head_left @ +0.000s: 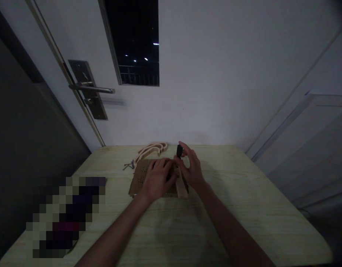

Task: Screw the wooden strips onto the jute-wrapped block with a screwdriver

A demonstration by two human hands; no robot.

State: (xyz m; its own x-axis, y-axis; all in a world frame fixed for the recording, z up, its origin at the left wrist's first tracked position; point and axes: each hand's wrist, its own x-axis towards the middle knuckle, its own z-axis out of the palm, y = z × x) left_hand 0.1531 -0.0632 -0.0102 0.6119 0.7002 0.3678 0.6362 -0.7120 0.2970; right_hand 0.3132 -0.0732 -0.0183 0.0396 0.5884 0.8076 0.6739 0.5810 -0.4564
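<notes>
A piece of brown cardboard (140, 174) with a rough, pitted surface lies on the table in front of me. Along its right side rests a pale wooden strip (181, 187). My left hand (157, 180) lies flat over the cardboard, fingers spread, with its thumb and index fingertip reaching the strip's left edge. Between the thumb and fingers of my right hand (191, 167) is a small black object (179, 150), upright above the far end of the strip. Its lower end is hidden by my fingers, so I cannot tell its kind.
Behind the cardboard lie curved wooden pieces (151, 149). Several screws or nails (129, 165) are scattered to their left. A blurred-out item (68, 218) occupies the left of the light wooden table (243, 222). A white door with a metal handle (93, 89) stands behind the table.
</notes>
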